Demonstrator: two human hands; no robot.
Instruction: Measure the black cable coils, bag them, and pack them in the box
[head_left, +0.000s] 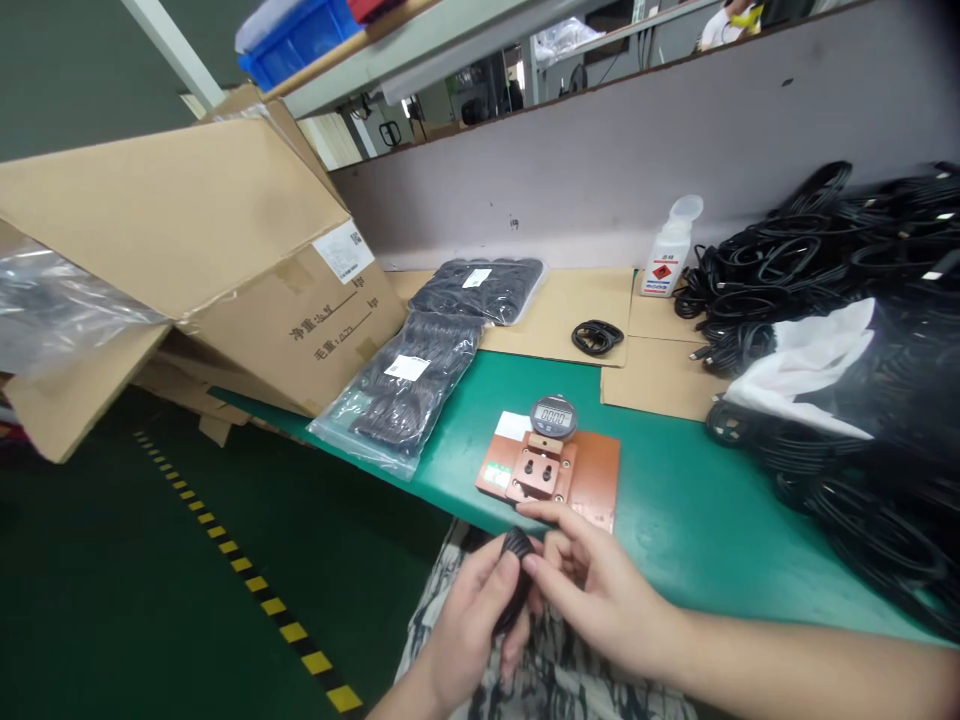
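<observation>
My left hand [469, 625] and my right hand [592, 585] meet just below the near edge of the green table [667, 520], over my lap. Both are closed on a small black coiled cable [516, 560], the left fingers wrapped round its lower part, the right fingers pinching its top. Right in front of my hands lies a brown fixture plate [592, 470] carrying a round digital gauge [553, 416] that reads zeros.
Two clear bags of black cables [409, 385] [480, 288] lie to the left. A loose cable coil [597, 337] rests on cardboard sheets. A white bottle [670, 250] stands by the back wall. A big heap of black cables [847, 330] fills the right. An open cardboard box [225, 250] leans at left.
</observation>
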